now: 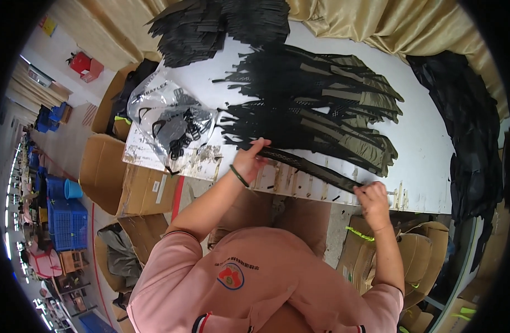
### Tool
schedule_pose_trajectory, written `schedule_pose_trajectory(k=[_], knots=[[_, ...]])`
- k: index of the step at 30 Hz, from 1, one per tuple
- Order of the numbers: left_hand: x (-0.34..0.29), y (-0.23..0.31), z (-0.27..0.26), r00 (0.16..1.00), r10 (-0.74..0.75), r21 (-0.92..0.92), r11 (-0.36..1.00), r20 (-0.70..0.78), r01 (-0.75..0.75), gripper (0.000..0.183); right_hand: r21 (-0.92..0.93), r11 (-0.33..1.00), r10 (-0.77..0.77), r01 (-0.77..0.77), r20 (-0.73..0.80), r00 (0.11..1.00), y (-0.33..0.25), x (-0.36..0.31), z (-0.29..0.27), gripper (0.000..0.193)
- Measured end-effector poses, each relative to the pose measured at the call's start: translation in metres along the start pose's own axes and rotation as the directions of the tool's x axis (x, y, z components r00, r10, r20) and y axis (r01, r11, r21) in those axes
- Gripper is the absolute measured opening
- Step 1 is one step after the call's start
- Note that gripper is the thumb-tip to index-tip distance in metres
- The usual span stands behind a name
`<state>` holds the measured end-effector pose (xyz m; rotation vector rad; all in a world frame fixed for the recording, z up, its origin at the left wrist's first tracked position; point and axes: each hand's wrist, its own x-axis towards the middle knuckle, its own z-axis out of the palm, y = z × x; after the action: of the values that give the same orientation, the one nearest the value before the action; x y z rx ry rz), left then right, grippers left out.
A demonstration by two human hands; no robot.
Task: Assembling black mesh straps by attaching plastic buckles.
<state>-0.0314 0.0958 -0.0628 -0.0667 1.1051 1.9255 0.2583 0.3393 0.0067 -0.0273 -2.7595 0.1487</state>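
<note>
A long, dark fabric strap (313,169) with a mesh part and an olive part stretches between my hands along the near edge of the white table. My left hand (249,162) pinches its left end. Closed on its right end is my right hand (373,200). Just beyond lie overlapping piles of similar black and olive straps (321,105), their olive ends fanned out to the right. Left of the piles, a clear plastic bag (169,119) holds several black plastic buckles.
Stacks of black fabric pieces (194,33) sit at the far left of the table (421,161). Black fabric (466,127) drapes over its right edge. Open cardboard boxes (102,172) stand at the left, more boxes (416,252) at the lower right. Gold curtains (377,22) hang behind.
</note>
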Motion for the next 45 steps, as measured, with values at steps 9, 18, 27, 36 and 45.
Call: schedule_pose_trajectory(k=[9,18,27,36,45], knots=[[-0.052,-0.001,-0.046,0.981,0.158,0.319,0.941,-0.115,-0.114,0.013,0.084,0.975,0.214,-0.206,-0.099,0.972,-0.037,0.046,0.018,0.017],[-0.056,0.005,-0.056,0.937,0.346,0.475,0.816,0.055,-0.329,0.006,0.788,0.542,0.086,-0.291,0.293,0.952,-0.165,0.155,0.139,0.026],[-0.012,0.115,-0.153,0.674,0.700,0.965,-0.250,0.235,-0.077,0.028,0.771,0.601,0.030,-0.209,0.240,0.970,-0.156,0.161,0.155,0.014],[-0.024,0.105,-0.121,0.914,0.403,0.646,0.710,-0.045,-0.281,0.012,0.820,0.161,0.167,-0.549,0.525,0.834,-0.147,0.164,0.145,0.015],[-0.069,0.021,-0.050,0.940,-0.107,-0.243,0.951,0.324,0.193,0.016,0.857,-0.105,0.074,-0.505,0.513,0.855,-0.153,0.151,0.111,0.013]])
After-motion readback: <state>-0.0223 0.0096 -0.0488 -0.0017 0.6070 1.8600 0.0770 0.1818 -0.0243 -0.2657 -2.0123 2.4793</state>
